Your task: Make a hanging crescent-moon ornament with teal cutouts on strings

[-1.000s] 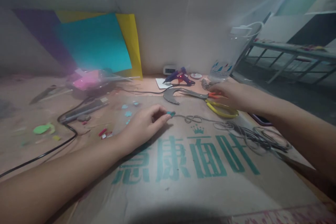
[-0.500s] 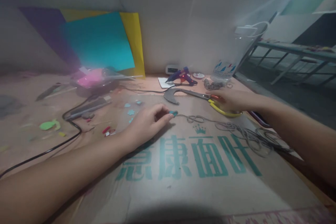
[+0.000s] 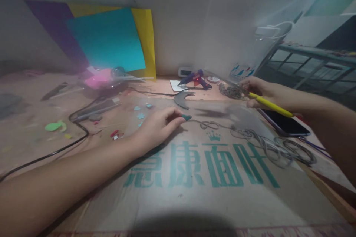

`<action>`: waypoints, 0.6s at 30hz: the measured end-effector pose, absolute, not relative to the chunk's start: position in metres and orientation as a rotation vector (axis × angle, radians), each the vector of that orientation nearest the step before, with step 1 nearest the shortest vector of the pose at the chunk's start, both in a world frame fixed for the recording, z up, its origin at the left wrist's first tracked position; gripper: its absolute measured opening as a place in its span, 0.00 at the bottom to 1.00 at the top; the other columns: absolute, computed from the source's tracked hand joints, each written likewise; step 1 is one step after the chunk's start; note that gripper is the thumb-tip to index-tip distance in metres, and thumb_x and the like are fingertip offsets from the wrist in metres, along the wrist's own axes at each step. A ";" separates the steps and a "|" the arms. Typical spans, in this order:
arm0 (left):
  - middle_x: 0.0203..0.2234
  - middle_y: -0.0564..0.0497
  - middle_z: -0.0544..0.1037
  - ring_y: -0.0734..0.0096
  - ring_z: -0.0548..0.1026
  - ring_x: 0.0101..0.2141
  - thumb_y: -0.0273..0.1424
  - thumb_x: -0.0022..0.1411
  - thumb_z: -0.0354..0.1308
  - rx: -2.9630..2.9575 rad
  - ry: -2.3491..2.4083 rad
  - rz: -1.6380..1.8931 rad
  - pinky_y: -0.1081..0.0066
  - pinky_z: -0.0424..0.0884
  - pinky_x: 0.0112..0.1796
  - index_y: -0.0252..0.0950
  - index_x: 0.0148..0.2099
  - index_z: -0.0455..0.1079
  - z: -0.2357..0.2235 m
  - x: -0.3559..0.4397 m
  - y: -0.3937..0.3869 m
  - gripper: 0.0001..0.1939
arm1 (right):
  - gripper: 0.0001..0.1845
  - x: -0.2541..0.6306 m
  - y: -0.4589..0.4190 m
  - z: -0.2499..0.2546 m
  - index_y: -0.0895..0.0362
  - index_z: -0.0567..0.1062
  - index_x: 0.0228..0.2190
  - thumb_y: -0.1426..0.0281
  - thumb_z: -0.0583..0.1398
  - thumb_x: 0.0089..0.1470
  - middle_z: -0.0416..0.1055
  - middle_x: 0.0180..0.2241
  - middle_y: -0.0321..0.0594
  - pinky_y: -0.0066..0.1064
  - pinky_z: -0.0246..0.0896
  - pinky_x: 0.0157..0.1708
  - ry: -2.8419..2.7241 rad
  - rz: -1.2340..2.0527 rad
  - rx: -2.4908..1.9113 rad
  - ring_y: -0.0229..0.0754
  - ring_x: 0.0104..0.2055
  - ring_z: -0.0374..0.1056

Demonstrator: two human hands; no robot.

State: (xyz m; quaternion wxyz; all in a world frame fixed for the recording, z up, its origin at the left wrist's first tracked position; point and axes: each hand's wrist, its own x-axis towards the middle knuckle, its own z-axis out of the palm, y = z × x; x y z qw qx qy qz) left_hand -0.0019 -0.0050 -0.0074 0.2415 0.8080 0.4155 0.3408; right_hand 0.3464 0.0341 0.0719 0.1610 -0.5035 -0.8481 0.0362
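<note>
My left hand (image 3: 164, 127) rests on the cardboard sheet (image 3: 194, 203), thumb and fingers pinching a small teal piece (image 3: 186, 117). A thin grey cord (image 3: 210, 124) leads from that piece rightward to a loose tangle (image 3: 258, 140). Raised above the table on the right, my right hand (image 3: 264, 90) is closed on scissors with a yellow handle (image 3: 271, 104). Their blades point left and back, blurred in part. A grey crescent shape (image 3: 183, 100) lies beyond my left hand. Small light-blue flower and heart cutouts (image 3: 141, 116) lie to the left of it.
A purple glue gun (image 3: 194, 79) with a lit red light stands at the back. A black phone (image 3: 285, 123) lies under my right forearm. A clear cup (image 3: 241, 71) stands back right; a black cable (image 3: 83, 133) crosses the left side. Coloured sheets (image 3: 108, 40) lean on the wall.
My right hand has picked up the scissors from the table and lifted them, off the crescent's side, to the right. More of the phone shows. My left hand keeps its pinch.
</note>
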 end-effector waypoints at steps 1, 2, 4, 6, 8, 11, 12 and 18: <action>0.31 0.52 0.78 0.71 0.73 0.31 0.35 0.66 0.52 2.220 1.133 0.944 0.72 0.67 0.33 0.36 0.40 0.71 -0.007 -0.002 -0.005 0.10 | 0.28 0.338 0.032 0.069 0.56 0.68 0.51 0.54 0.62 0.52 0.74 0.41 0.49 0.34 0.62 0.37 -2.429 0.091 -1.388 0.47 0.40 0.69; 0.32 0.52 0.78 0.71 0.73 0.31 0.35 0.66 0.52 2.231 1.132 0.945 0.71 0.67 0.34 0.36 0.41 0.71 -0.006 -0.002 -0.006 0.10 | 0.30 0.329 0.029 0.066 0.55 0.67 0.53 0.53 0.62 0.52 0.73 0.43 0.49 0.35 0.62 0.38 -2.444 0.052 -1.376 0.48 0.41 0.69; 0.32 0.52 0.78 0.70 0.74 0.31 0.35 0.66 0.52 2.246 1.138 0.942 0.71 0.68 0.34 0.36 0.41 0.71 -0.004 -0.002 -0.007 0.10 | 0.32 0.311 0.025 0.059 0.53 0.69 0.51 0.49 0.62 0.49 0.71 0.45 0.48 0.36 0.61 0.37 -2.522 0.025 -1.308 0.50 0.41 0.68; 0.33 0.52 0.79 0.70 0.74 0.32 0.35 0.66 0.52 2.255 1.140 0.932 0.71 0.68 0.35 0.36 0.42 0.71 -0.003 -0.002 -0.008 0.10 | 0.31 0.299 0.022 0.054 0.53 0.71 0.48 0.48 0.63 0.47 0.71 0.45 0.46 0.35 0.60 0.36 -2.634 0.035 -1.237 0.50 0.41 0.67; 0.35 0.51 0.79 0.69 0.75 0.34 0.35 0.65 0.53 2.273 1.133 0.938 0.71 0.69 0.36 0.36 0.43 0.72 -0.003 -0.002 -0.009 0.10 | 0.29 0.294 0.019 0.051 0.53 0.72 0.45 0.48 0.63 0.47 0.71 0.43 0.44 0.34 0.59 0.36 -2.706 0.019 -1.193 0.48 0.41 0.67; 0.35 0.51 0.79 0.69 0.75 0.35 0.35 0.65 0.53 2.297 1.129 0.955 0.72 0.69 0.37 0.37 0.44 0.72 -0.006 -0.003 -0.007 0.10 | 0.27 0.295 0.017 0.049 0.53 0.73 0.43 0.49 0.64 0.46 0.71 0.41 0.43 0.33 0.58 0.36 -2.710 -0.045 -1.165 0.47 0.39 0.67; 0.35 0.51 0.79 0.69 0.75 0.35 0.35 0.65 0.54 2.300 1.127 0.958 0.72 0.69 0.37 0.37 0.44 0.72 -0.007 -0.004 -0.007 0.10 | 0.27 0.295 0.017 0.049 0.53 0.73 0.43 0.49 0.63 0.47 0.71 0.41 0.42 0.32 0.57 0.36 -2.709 -0.051 -1.160 0.46 0.39 0.67; 0.34 0.52 0.79 0.70 0.74 0.34 0.33 0.65 0.52 2.297 1.064 0.940 0.73 0.69 0.36 0.37 0.45 0.73 -0.006 -0.004 -0.006 0.10 | 0.26 0.296 0.018 0.049 0.52 0.72 0.43 0.48 0.62 0.48 0.70 0.41 0.43 0.33 0.57 0.35 -2.748 -0.020 -1.145 0.46 0.39 0.66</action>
